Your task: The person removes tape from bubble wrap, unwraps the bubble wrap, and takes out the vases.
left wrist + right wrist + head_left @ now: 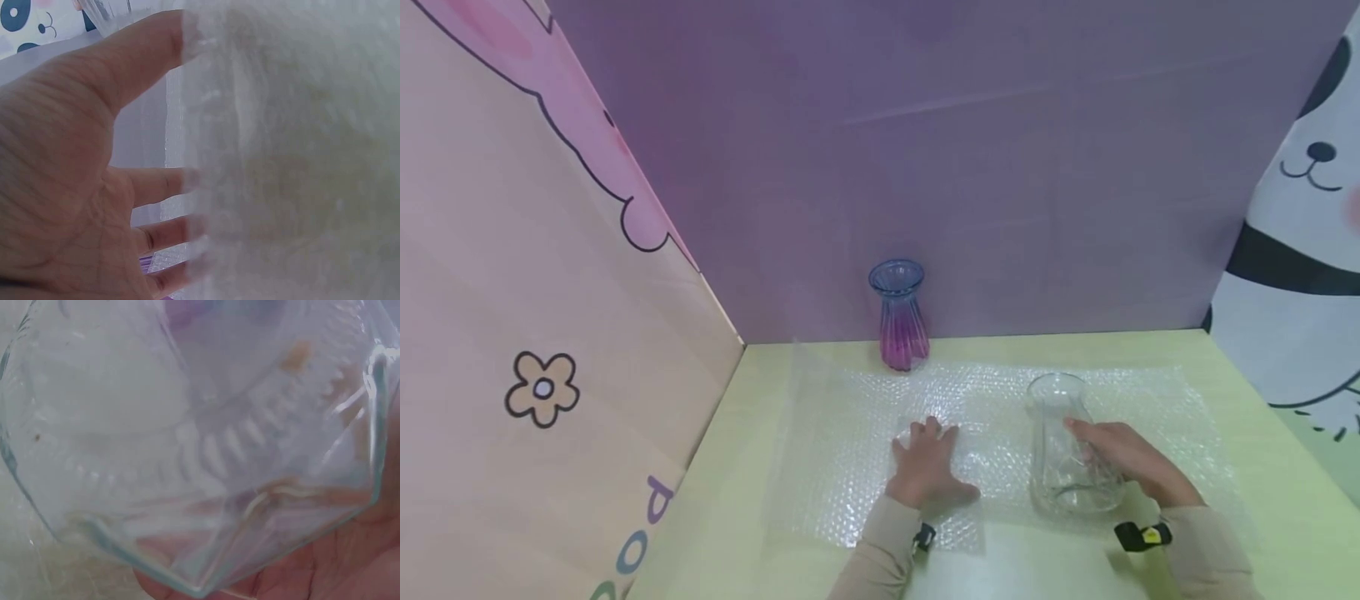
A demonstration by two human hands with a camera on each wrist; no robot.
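A clear glass vase (1063,467) with a flared rim and faceted base is over the right part of a bubble wrap sheet (850,425). My right hand (1123,454) grips its right side. The right wrist view is filled by the faceted base of the glass (200,506), with part of the hand (300,575) behind it. Fingers spread, my left hand (925,467) is at the sheet's left half. Seen from the left wrist, its fingertips are obscured by a blurred, translucent layer of wrap (300,150).
A ribbed blue-and-purple glass vase (901,317) stands upright at the back, by the sheet's far edge. Behind it rises a purple backdrop (962,167). Printed panels flank the pale table (715,500), a flower panel (542,292) left and a panda panel (1292,317) right.
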